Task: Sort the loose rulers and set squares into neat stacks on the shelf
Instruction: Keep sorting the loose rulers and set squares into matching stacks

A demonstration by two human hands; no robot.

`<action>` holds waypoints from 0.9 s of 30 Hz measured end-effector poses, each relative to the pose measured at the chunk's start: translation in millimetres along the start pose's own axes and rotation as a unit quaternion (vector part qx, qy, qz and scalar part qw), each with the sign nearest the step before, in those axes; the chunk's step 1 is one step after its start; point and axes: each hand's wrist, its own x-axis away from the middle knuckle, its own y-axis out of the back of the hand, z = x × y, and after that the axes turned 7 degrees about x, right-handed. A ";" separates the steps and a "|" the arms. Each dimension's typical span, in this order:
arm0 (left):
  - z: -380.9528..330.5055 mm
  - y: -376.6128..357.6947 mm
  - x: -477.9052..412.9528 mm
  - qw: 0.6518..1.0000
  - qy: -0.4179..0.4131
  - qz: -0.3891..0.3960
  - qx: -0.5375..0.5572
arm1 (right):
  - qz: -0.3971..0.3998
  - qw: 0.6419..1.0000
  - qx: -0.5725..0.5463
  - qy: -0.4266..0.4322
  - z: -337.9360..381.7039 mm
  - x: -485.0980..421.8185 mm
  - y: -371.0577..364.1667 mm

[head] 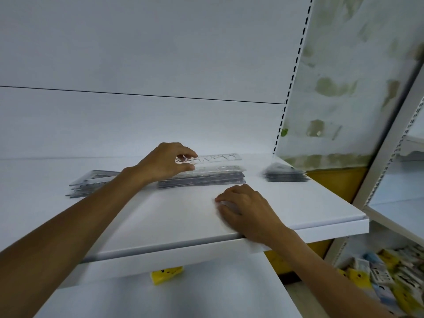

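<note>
Reaching forward over the white shelf (160, 216), the left hand (164, 165) pinches one end of a clear ruler (218, 158) between its thumb and bent fingers. The ruler points toward 3 o'clock from the hand and sits just over the ruler stack (204, 179), which lies flat in the middle of the shelf. I cannot tell if the ruler touches the stack. The left arm comes in long and straight from 8 o'clock.

The right hand (249, 210) rests on the shelf at 5 o'clock from the ruler stack. Its fingers are loosely bent and point toward 9 o'clock. They look blurry, and I see nothing in them. Its wrist crosses the front edge of the shelf.

A pile of set squares (285, 174) sits at 3 o'clock from the ruler stack, close to the right edge of the shelf, with a gap of white shelf between them. Another pile of clear flat pieces (91, 182) lies at 9 o'clock, partly behind the left arm. A wide strip of shelf runs between the piles and the front edge.

A yellow pack (166, 274) peeks out under the shelf at 6 o'clock.
</note>
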 end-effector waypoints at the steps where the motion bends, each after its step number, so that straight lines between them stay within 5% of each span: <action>1: 0.2 -1.1 -1.2 1.000 0.002 0.004 0.004 | 0.000 1.000 -0.002 0.000 -0.2 0.0 -0.1; 27: 11.9 -10.9 -1.2 0.999 0.024 0.020 -0.019 | -0.014 1.000 -0.016 0.002 -2.6 0.2 -0.1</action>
